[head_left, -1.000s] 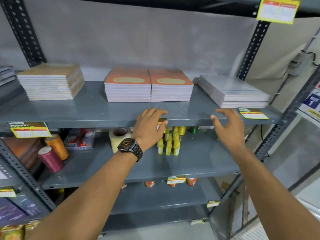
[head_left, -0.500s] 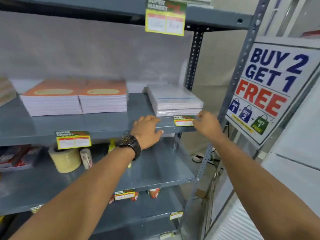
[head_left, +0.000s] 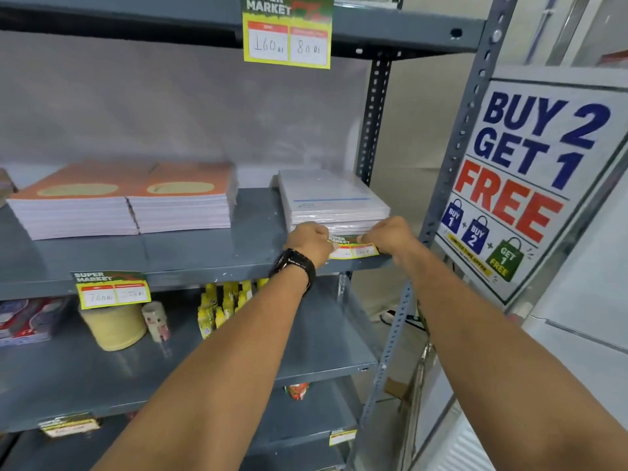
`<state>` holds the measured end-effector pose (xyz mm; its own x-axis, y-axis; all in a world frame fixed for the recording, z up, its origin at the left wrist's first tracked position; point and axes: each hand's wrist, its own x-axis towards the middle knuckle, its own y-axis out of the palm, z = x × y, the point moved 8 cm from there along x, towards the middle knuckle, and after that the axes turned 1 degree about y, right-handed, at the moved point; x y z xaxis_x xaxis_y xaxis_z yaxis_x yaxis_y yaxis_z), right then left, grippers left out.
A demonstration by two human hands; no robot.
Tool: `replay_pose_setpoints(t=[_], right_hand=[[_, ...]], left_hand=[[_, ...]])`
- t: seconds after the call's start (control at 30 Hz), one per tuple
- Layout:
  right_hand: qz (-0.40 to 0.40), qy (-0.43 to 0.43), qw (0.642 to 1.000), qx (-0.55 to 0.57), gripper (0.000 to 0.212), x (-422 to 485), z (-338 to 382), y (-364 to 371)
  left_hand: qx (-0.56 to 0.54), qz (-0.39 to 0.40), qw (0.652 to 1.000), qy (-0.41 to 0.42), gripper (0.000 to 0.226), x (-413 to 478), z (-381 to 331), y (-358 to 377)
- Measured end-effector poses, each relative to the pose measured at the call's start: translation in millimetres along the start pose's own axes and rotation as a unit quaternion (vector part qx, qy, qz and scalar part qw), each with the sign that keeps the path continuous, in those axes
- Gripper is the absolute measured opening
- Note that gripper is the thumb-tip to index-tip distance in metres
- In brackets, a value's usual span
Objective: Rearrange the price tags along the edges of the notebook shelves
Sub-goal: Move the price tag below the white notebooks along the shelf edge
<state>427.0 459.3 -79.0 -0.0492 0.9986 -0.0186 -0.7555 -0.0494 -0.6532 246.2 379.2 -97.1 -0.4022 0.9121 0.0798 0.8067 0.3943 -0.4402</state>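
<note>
Since half a second ago, shifted: left hand [head_left: 311, 243] off the shelf's front edge and onto the left end of the price tag [head_left: 353, 248]; right hand [head_left: 390, 234] closed in on its right end. Both now curled, fingertips pinched on that tag, one at each end, with the tag lying flat on the front right corner of the notebook shelf [head_left: 204, 256], just in front of the white notebook stack [head_left: 333, 202]. Dark wristwatch [head_left: 294, 266] on the left wrist, over the shelf's front edge.

Nearest and lowest, two more tags on the front edges of the lower shelves: one at the left [head_left: 69, 426], one toward the right [head_left: 342, 436]. One level up, on the shelf under the notebooks: a beige tape roll [head_left: 114, 324] near the left, a smaller roll [head_left: 155, 319] just beside it, a cluster of small yellow bottles [head_left: 224, 304] near the middle, red and blue boxes [head_left: 27, 321] at the left edge.

Hanging from the notebook shelf's front edge, left of both hands and well apart from them, a second tag [head_left: 112, 289] with handwritten prices. Further back on that shelf, two orange-covered notebook stacks [head_left: 125, 202] side by side, touching.

On the top shelf's front edge, another tag [head_left: 287, 32], marked 160 and 80. At the right, beyond the upright, a "BUY 2 GET 1 FREE" sign [head_left: 530, 178].
</note>
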Motion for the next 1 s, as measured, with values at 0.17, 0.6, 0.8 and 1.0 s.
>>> replay_pose_setpoints(t=[0.17,0.6,0.8,1.0], right_hand=[[0.024,0.057,0.995,0.076,0.023,5,-7,2],[0.104,-0.041,0.980,0.164,0.011,-10,4,6],[0.024,-0.184,0.975,0.122,0.016,-42,-16,10],[-0.035,-0.203,0.974,0.097,0.012,-50,-35,13]], left_hand=[[-0.106,-0.018,0.994,-0.033,0.032,8,-3,-2],[-0.180,-0.024,0.983,-0.019,0.027,-9,-3,0],[0.044,-0.029,0.991,0.123,0.010,-34,-12,-1],[0.167,-0.018,0.972,0.167,0.006,-41,-10,16]])
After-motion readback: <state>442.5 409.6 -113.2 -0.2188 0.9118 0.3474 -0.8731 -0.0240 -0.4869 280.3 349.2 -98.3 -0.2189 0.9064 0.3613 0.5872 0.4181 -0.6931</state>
